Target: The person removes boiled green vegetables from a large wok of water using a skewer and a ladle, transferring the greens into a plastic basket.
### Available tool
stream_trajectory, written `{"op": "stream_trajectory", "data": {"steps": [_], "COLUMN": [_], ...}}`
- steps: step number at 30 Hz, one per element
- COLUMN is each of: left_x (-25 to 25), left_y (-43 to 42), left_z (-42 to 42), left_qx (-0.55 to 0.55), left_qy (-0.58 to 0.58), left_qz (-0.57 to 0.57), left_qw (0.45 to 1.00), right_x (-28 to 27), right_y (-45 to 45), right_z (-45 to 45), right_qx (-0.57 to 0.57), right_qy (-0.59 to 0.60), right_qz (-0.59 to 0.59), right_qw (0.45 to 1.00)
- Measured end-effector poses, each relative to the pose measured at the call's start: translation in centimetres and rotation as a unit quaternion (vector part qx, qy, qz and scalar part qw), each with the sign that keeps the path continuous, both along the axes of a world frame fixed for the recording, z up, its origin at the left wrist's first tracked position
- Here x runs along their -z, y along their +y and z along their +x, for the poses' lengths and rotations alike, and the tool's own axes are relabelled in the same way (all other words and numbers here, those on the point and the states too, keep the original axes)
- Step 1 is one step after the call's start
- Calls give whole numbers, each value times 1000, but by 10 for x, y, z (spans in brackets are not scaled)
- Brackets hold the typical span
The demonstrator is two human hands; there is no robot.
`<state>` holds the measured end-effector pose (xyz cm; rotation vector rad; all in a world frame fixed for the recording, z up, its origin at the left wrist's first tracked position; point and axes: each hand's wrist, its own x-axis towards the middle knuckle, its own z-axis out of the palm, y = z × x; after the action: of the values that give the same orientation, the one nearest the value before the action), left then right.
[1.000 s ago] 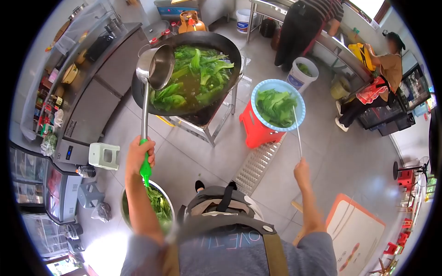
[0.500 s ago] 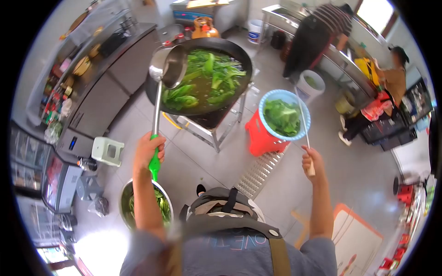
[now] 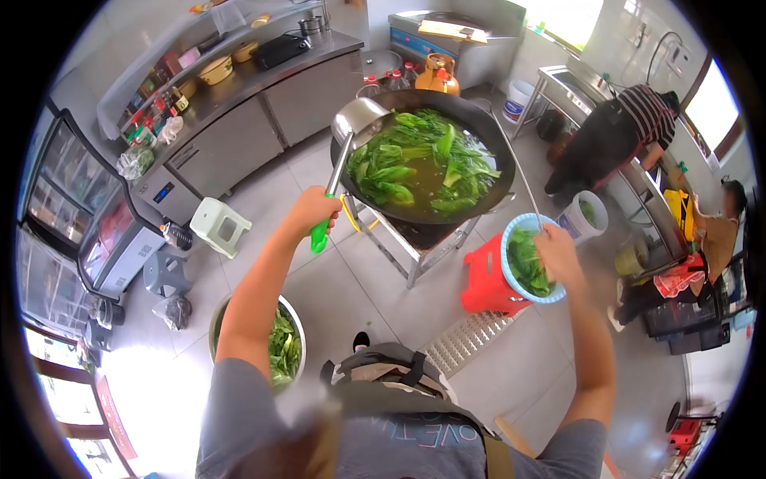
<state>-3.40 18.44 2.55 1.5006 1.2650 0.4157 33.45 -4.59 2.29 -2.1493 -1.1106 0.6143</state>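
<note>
My left hand is closed round the green handle of a metal ladle, whose bowl is over the left rim of a large black wok. Leafy greens float in liquid in the wok. My right hand grips a long thin metal utensil above the right side of a blue basin; its shaft slants up toward the wok's right edge. More greens lie in the basin, which rests on a red stool.
A metal bowl of greens stands by my left arm. The wok sits on a metal stand. Stools are at the left. Two people are by the sinks at the right. An orange gas cylinder stands behind the wok.
The view has turned left. My right hand has moved forward to the basin, and its utensil now points toward the wok instead of lying over the basin. My left hand still holds the ladle.
</note>
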Motion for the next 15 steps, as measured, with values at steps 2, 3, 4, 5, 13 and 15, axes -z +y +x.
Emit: {"op": "stream_trajectory", "data": {"steps": [2, 3, 4, 5, 13, 15], "left_x": [2, 2, 2, 2, 22, 28], "left_y": [14, 21, 28, 35, 66, 70], "left_z": [3, 4, 4, 4, 7, 6], "left_qx": [-5, -8, 3, 15, 100, 158], "left_qy": [41, 63, 86, 109, 33, -20], "left_qz": [18, 26, 29, 32, -100, -111], "left_qw": [999, 998, 996, 993, 989, 981], "right_x": [10, 15, 20, 26, 49, 73], "right_y": [36, 52, 65, 76, 109, 103], "right_z": [6, 7, 9, 13, -7, -23], "right_qx": [-19, -30, -31, -33, -438, -366], "right_qy": [-161, -239, -260, -281, -455, -275], "right_qz": [-29, -43, -55, -66, -306, -235], "right_qw": [986, 970, 964, 957, 713, 857]}}
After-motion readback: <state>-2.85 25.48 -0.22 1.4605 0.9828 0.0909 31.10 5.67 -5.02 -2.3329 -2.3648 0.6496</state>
